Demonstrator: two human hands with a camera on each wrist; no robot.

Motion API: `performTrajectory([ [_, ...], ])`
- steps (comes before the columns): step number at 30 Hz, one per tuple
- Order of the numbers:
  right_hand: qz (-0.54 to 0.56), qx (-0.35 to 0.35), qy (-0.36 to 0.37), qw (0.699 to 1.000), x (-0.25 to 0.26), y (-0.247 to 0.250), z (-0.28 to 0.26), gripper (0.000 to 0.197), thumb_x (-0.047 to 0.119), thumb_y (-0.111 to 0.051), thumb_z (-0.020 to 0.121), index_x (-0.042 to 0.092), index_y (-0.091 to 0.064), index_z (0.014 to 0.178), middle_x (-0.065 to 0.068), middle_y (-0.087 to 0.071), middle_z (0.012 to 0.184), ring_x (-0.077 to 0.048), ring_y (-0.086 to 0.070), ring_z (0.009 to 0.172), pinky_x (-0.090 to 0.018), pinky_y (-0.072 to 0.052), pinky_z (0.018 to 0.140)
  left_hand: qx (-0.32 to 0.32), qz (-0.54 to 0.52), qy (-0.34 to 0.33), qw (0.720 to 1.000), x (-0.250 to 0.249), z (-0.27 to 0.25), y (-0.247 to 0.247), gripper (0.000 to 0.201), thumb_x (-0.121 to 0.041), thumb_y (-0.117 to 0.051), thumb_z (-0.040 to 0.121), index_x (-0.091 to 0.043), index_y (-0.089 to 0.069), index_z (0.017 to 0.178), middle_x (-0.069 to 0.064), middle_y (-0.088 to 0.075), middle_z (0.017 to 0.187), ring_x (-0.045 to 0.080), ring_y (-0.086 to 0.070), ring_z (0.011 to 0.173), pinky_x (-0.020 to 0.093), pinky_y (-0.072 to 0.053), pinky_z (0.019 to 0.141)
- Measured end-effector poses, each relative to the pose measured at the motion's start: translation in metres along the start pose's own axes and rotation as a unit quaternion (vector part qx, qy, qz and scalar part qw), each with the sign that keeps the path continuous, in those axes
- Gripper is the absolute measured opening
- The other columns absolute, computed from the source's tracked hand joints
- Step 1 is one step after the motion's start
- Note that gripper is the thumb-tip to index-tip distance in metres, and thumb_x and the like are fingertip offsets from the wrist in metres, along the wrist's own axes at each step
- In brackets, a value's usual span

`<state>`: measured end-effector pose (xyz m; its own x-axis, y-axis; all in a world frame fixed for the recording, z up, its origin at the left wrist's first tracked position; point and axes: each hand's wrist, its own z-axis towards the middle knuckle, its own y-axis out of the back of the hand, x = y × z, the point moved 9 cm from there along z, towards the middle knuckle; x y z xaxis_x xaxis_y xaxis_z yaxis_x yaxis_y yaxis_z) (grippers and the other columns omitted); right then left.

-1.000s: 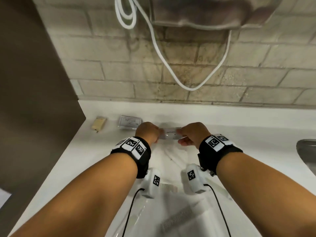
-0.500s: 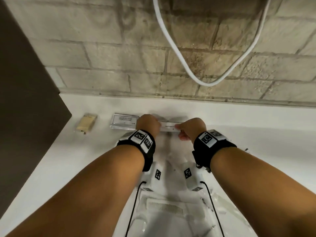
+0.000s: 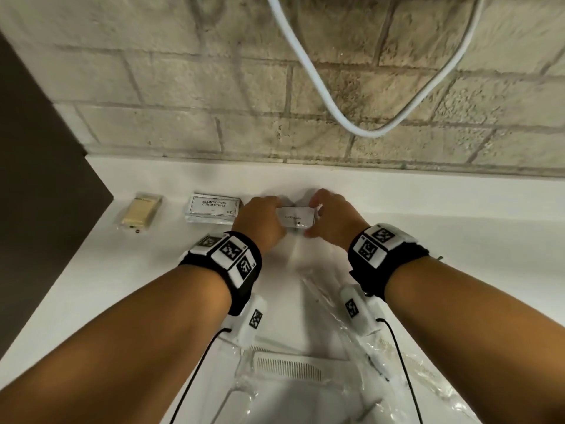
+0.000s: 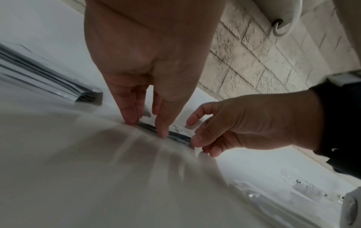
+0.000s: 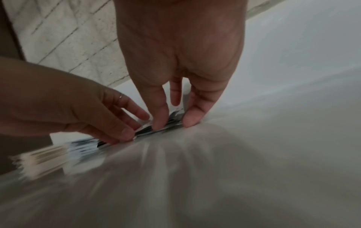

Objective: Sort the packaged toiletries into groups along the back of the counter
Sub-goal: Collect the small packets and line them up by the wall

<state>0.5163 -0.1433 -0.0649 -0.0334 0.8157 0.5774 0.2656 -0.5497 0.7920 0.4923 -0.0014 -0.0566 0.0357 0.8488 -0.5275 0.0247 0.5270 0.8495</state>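
Observation:
A small stack of white toothpaste sachets (image 3: pixel 295 220) sits on the white counter (image 3: pixel 458 215) near its back edge. My left hand (image 3: pixel 275 223) pinches the stack's left end and my right hand (image 3: pixel 315 220) pinches its right end. In the left wrist view, my left hand (image 4: pixel 148 124) has thumb and fingers straddling the sachets (image 4: pixel 176 135), fingertips down on the counter. In the right wrist view, my right hand (image 5: pixel 173 122) does the same at the other end. Left of the stack lie shampoo-with-conditioner sachets (image 3: pixel 214 208) and a wrapped soap bar (image 3: pixel 139 214).
A clear-wrapped white comb (image 3: pixel 287 367) and other clear packets (image 3: pixel 383 359) lie on the near part of the counter under my forearms. A white cord (image 3: pixel 336 117) hangs on the brick wall. A dark panel (image 3: pixel 36 179) bounds the counter on the left.
Both hands have carried the toothpaste sachets toward the back of the counter and lowered them beside the shampoo sachets. The head view has moved closer and lower.

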Motion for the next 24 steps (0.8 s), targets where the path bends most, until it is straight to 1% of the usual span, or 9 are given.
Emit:
performTrajectory([
  [2, -0.027, 0.001, 0.039, 0.999, 0.008, -0.004, -0.001, 0.049, 0.005, -0.077, 0.07, 0.015, -0.051, 0.109, -0.008, -0.043, 0.125, -0.024, -0.051, 0.095, -0.025, -0.044, 0.07, -0.004, 0.016, -0.007, 1.0, -0.003, 0.0, 0.0, 0.046, -0.007, -0.068, 0.078, -0.021, -0.064, 0.122, 0.007, -0.066, 0.117, 0.026, -0.06, 0.111, 0.032, -0.047, 0.092],
  [3, -0.035, -0.005, 0.052, 0.998, 0.01, -0.005, 0.0, 0.043, 0.003, -0.074, 0.071, 0.016, -0.05, 0.105, -0.009, -0.042, 0.128, -0.024, -0.052, 0.094, -0.025, -0.045, 0.07, -0.008, 0.021, -0.013, 1.0, -0.005, 0.001, 0.0, 0.045, -0.006, -0.066, 0.08, -0.021, -0.064, 0.122, 0.007, -0.066, 0.119, 0.027, -0.06, 0.112, 0.034, -0.048, 0.093],
  [6, -0.066, -0.027, 0.063, 0.995, 0.011, -0.002, 0.004, 0.028, 0.004, -0.063, 0.077, 0.02, -0.051, 0.096, -0.01, -0.047, 0.125, -0.027, -0.054, 0.097, -0.027, -0.043, 0.077, -0.017, 0.029, -0.029, 0.999, -0.005, 0.006, -0.002, 0.048, -0.009, -0.058, 0.083, -0.03, -0.062, 0.126, 0.003, -0.064, 0.121, 0.025, -0.06, 0.111, 0.036, -0.05, 0.092],
  [10, -0.079, -0.032, 0.055, 0.995, 0.007, -0.001, 0.01, 0.026, 0.005, -0.056, 0.082, 0.015, -0.062, 0.105, -0.008, -0.054, 0.12, -0.026, -0.055, 0.105, -0.023, -0.038, 0.079, -0.007, 0.054, -0.021, 0.998, -0.003, 0.011, -0.007, 0.041, -0.021, -0.059, 0.087, -0.023, -0.061, 0.128, 0.006, -0.059, 0.126, 0.026, -0.059, 0.114, 0.038, -0.051, 0.092],
  [15, -0.087, -0.043, 0.049, 0.994, 0.008, 0.001, 0.013, 0.023, 0.013, -0.058, 0.086, 0.013, -0.063, 0.108, -0.009, -0.057, 0.12, -0.026, -0.055, 0.109, -0.024, -0.039, 0.082, -0.013, 0.045, -0.008, 0.999, 0.002, 0.013, -0.009, 0.049, -0.032, -0.072, 0.08, -0.02, -0.057, 0.125, 0.002, -0.06, 0.123, 0.024, -0.057, 0.115, 0.032, -0.045, 0.092],
  [18, -0.059, -0.06, 0.03, 0.996, 0.007, 0.007, 0.011, 0.024, 0.015, -0.057, 0.088, 0.008, -0.054, 0.111, -0.014, -0.062, 0.111, -0.032, -0.059, 0.102, -0.027, -0.04, 0.074, -0.008, 0.072, -0.018, 0.997, 0.001, 0.015, -0.013, 0.041, -0.035, -0.07, 0.082, -0.023, -0.063, 0.121, 0.002, -0.06, 0.124, 0.025, -0.057, 0.116, 0.035, -0.047, 0.094],
  [20, -0.048, -0.072, 0.033, 0.996, 0.008, 0.011, 0.007, 0.022, 0.017, -0.057, 0.088, 0.008, -0.05, 0.107, -0.014, -0.062, 0.106, -0.033, -0.06, 0.097, -0.028, -0.038, 0.07, -0.011, 0.076, -0.012, 0.997, 0.002, 0.016, -0.012, 0.038, -0.033, -0.067, 0.084, -0.026, -0.065, 0.121, 0.002, -0.059, 0.126, 0.025, -0.058, 0.115, 0.035, -0.048, 0.093],
  [22, -0.056, -0.066, 0.068, 0.994, 0.014, 0.008, 0.002, 0.018, 0.017, -0.061, 0.085, 0.012, -0.052, 0.1, -0.011, -0.055, 0.116, -0.03, -0.058, 0.099, -0.027, -0.039, 0.074, -0.017, 0.066, -0.012, 0.998, 0.002, 0.016, -0.009, 0.035, -0.031, -0.064, 0.085, -0.03, -0.066, 0.12, 0.003, -0.061, 0.123, 0.025, -0.061, 0.109, 0.035, -0.051, 0.089],
  [24, -0.084, -0.037, 0.104, 0.99, 0.02, 0.0, -0.004, 0.024, 0.018, -0.067, 0.083, 0.016, -0.058, 0.105, -0.006, -0.046, 0.124, -0.027, -0.057, 0.1, -0.027, -0.043, 0.08, -0.023, 0.055, -0.011, 0.998, 0.003, 0.017, -0.006, 0.032, -0.026, -0.059, 0.087, -0.033, -0.067, 0.117, 0.003, -0.063, 0.118, 0.025, -0.064, 0.104, 0.038, -0.054, 0.086],
])
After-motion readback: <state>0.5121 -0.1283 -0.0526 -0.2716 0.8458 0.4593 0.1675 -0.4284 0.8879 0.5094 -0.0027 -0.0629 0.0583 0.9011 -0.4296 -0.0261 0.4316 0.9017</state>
